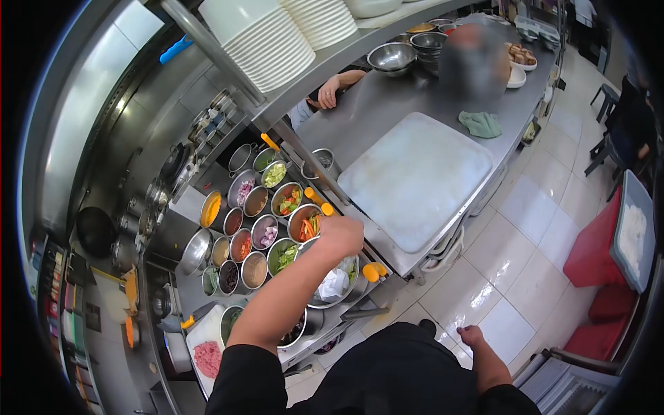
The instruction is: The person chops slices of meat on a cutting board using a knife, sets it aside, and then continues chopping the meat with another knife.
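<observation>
My left hand [340, 235] reaches forward over a rack of metal pots, its fingers curled and mostly hidden from above. Next to it are a pot of cut carrots and green pieces [305, 225] and orange handle ends [318, 200]. Below the wrist sits a wide metal bowl [354, 280] holding a crumpled white piece, paper or plastic [333, 284]. Cut green vegetables [283, 256] fill a pot left of my forearm. My right hand [470, 335] hangs low above the tiled floor, closed, with nothing visible in it.
A white cutting board [416, 181] lies on the steel counter, with a green cloth [480, 124] beyond. Stacked white bowls [266, 41] stand on the shelf overhead. Minced meat [207, 358] rests on a board at lower left. Another person's hand [330, 91] is across the counter. A red bin [593, 242] stands right.
</observation>
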A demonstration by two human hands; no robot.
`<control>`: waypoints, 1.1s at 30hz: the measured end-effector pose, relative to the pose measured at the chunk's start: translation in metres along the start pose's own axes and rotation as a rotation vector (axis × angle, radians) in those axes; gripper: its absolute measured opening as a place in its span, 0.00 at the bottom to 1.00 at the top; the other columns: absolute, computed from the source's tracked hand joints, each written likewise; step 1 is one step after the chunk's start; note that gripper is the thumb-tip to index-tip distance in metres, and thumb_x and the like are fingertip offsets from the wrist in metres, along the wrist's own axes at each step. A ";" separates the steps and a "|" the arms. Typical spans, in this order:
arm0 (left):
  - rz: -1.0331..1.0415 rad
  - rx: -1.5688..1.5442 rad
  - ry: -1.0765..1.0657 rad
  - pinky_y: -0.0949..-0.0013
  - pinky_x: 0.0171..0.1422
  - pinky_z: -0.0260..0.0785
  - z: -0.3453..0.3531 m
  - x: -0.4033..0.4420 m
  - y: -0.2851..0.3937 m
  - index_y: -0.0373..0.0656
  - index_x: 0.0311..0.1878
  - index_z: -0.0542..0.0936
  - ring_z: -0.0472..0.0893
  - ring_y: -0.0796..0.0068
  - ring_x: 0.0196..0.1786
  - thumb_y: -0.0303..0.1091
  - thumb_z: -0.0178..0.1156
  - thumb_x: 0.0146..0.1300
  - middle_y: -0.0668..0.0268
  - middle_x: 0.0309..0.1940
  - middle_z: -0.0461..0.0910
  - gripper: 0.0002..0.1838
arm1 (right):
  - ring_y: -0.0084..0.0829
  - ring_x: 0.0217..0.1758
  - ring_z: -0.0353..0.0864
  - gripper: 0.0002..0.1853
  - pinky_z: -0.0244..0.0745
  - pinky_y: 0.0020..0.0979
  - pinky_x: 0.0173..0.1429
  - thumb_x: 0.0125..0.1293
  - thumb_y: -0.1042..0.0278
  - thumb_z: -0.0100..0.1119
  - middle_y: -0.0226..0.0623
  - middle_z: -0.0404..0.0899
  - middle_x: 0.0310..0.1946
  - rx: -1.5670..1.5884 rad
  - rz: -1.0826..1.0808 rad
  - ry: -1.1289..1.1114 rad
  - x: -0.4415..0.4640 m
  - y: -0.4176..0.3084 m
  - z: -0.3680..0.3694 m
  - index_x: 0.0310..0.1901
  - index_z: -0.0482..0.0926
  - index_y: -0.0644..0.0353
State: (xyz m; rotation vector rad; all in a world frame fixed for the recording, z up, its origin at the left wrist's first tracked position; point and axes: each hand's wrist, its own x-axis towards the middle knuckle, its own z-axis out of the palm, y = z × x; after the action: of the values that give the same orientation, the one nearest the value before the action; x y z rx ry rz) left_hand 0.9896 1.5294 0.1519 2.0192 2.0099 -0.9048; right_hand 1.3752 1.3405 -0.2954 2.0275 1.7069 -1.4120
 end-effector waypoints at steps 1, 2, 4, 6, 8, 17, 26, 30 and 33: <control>-0.029 -0.001 0.027 0.48 0.60 0.77 0.014 0.019 -0.007 0.44 0.57 0.83 0.84 0.51 0.58 0.42 0.62 0.65 0.55 0.53 0.86 0.20 | 0.46 0.44 0.89 0.29 0.81 0.41 0.56 0.66 0.42 0.61 0.53 0.88 0.34 0.011 0.029 -0.030 -0.001 0.004 0.003 0.44 0.88 0.67; -0.056 -0.001 0.054 0.48 0.59 0.77 0.025 0.036 -0.013 0.44 0.55 0.84 0.85 0.51 0.57 0.39 0.61 0.64 0.56 0.51 0.87 0.18 | 0.45 0.42 0.89 0.29 0.80 0.41 0.55 0.66 0.42 0.62 0.52 0.88 0.33 0.021 0.022 -0.017 -0.005 0.005 0.003 0.43 0.88 0.68; -0.095 -0.126 0.190 0.49 0.57 0.78 0.040 0.056 -0.040 0.44 0.54 0.85 0.86 0.51 0.54 0.37 0.61 0.63 0.55 0.49 0.87 0.17 | 0.42 0.39 0.88 0.28 0.81 0.40 0.52 0.67 0.44 0.63 0.50 0.88 0.32 0.030 0.031 -0.016 -0.009 0.016 0.004 0.42 0.88 0.69; -0.157 -0.220 0.258 0.51 0.55 0.79 0.024 0.041 -0.057 0.42 0.52 0.84 0.86 0.51 0.53 0.36 0.57 0.65 0.51 0.48 0.87 0.16 | 0.38 0.35 0.87 0.26 0.82 0.39 0.45 0.68 0.47 0.64 0.46 0.87 0.31 0.032 0.058 -0.036 -0.003 0.026 0.002 0.43 0.87 0.70; -0.214 -0.207 0.344 0.50 0.55 0.79 0.009 0.034 -0.078 0.42 0.51 0.83 0.86 0.50 0.52 0.38 0.55 0.66 0.51 0.46 0.87 0.16 | 0.35 0.34 0.86 0.24 0.80 0.34 0.37 0.69 0.49 0.65 0.42 0.85 0.31 0.333 0.159 -0.013 -0.001 0.021 -0.007 0.45 0.85 0.69; -0.420 -0.198 0.948 0.47 0.48 0.76 -0.123 -0.138 -0.179 0.39 0.44 0.81 0.85 0.46 0.39 0.44 0.52 0.72 0.48 0.33 0.85 0.17 | 0.28 0.39 0.85 0.19 0.79 0.27 0.42 0.74 0.57 0.60 0.39 0.85 0.43 0.942 -0.336 -0.081 -0.044 -0.164 -0.220 0.54 0.80 0.66; -0.525 -1.061 1.112 0.66 0.24 0.71 0.019 -0.266 -0.219 0.34 0.36 0.80 0.77 0.73 0.18 0.48 0.52 0.75 0.62 0.18 0.77 0.23 | 0.29 0.51 0.85 0.22 0.80 0.32 0.57 0.80 0.63 0.53 0.42 0.83 0.54 0.655 -0.950 -0.576 -0.176 -0.386 -0.180 0.69 0.70 0.65; -0.629 -1.617 1.054 0.70 0.20 0.69 0.158 -0.299 -0.180 0.37 0.34 0.79 0.76 0.76 0.17 0.46 0.52 0.75 0.67 0.15 0.73 0.21 | 0.30 0.52 0.84 0.23 0.79 0.34 0.57 0.80 0.63 0.52 0.42 0.81 0.57 1.017 -1.146 -0.497 -0.223 -0.448 -0.109 0.70 0.67 0.63; -0.692 -1.870 0.968 0.70 0.21 0.71 0.256 -0.348 -0.133 0.40 0.34 0.78 0.77 0.75 0.17 0.46 0.52 0.76 0.65 0.16 0.75 0.20 | 0.31 0.50 0.85 0.14 0.80 0.35 0.55 0.80 0.63 0.53 0.39 0.83 0.50 1.120 -0.966 -0.563 -0.250 -0.468 -0.062 0.61 0.73 0.60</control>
State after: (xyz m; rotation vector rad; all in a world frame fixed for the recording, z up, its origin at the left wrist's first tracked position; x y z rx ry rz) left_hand 0.8139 1.1131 0.1632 0.4871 2.0871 1.7178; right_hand 1.0422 1.3667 0.1216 0.5909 1.8006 -3.3600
